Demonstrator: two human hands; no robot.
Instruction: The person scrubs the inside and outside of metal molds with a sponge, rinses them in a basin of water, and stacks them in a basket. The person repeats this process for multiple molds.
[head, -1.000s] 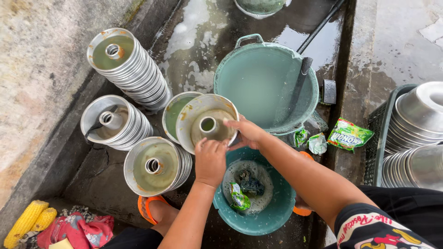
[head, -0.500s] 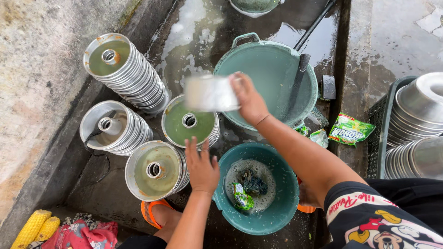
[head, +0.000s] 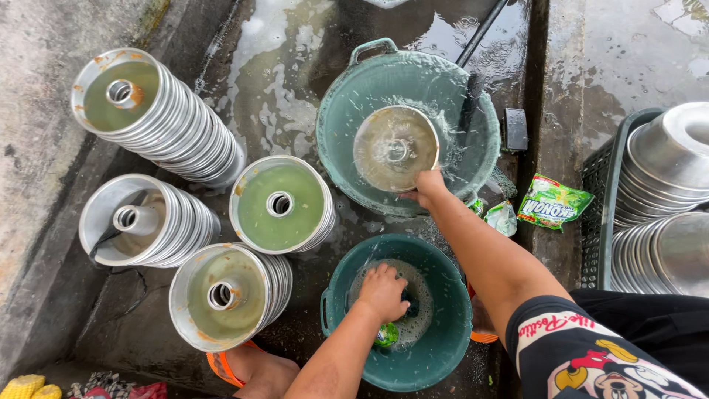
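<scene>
A: How far along is the washing?

B: Four stacks of dirty round metal ring moulds (head: 159,118) wait; rinsed ones fill the dark crate (head: 602,214).

A: And now?

B: Right hand (head: 425,188) pinches one ring mould (head: 395,148) over the large green water basin (head: 340,155). Left hand (head: 382,292), fingers curled, presses inside the small green soapy bucket (head: 443,347), crowding the feet.

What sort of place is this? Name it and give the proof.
Probably an outdoor washing-up spot on a wet concrete floor. Stacks of metal ring moulds lie on the ground; the right hand dips one in a green basin, the left hand reaches into a soapy bucket.
</scene>
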